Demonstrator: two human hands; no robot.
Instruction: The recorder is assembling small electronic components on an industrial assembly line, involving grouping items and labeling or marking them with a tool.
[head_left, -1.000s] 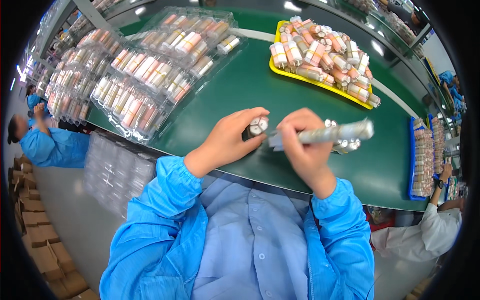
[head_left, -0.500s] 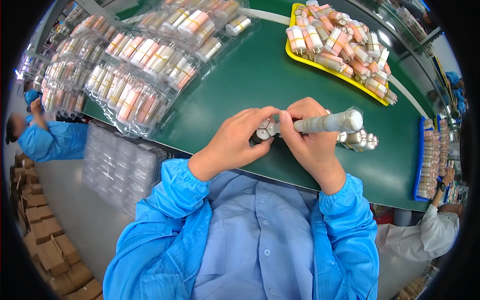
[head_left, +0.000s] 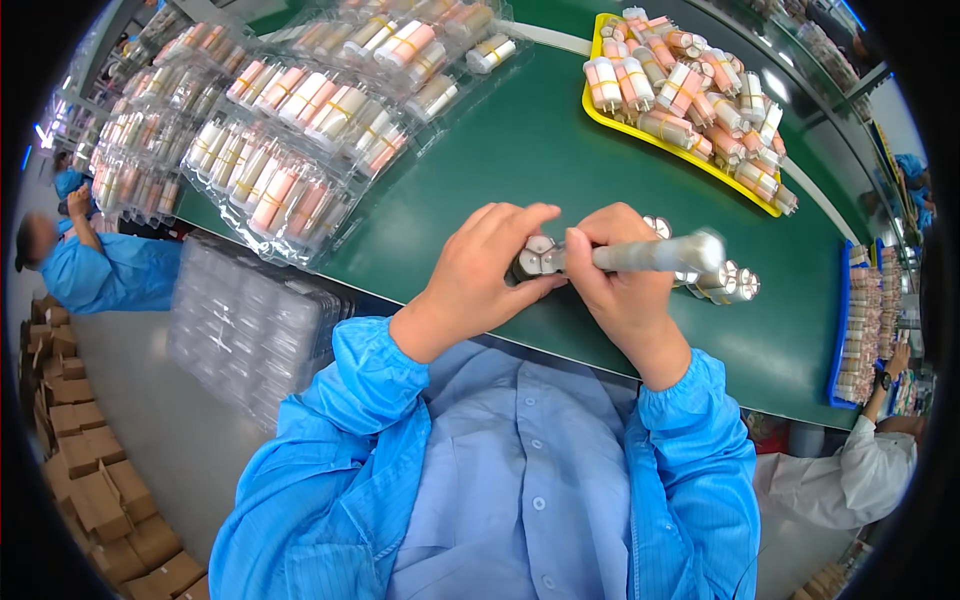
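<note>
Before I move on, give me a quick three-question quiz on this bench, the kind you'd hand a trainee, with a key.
1. Which hand holds the wrapped stick?
a) left
b) right

2. True or false: the left hand is empty.

3. Fill the gap: the heaped bundles on the far right of the green table lie in a tray coloured ____.

Key:
1. b, the right hand.
2. False; it grips a white-ended bundle.
3. Yellow.
</note>
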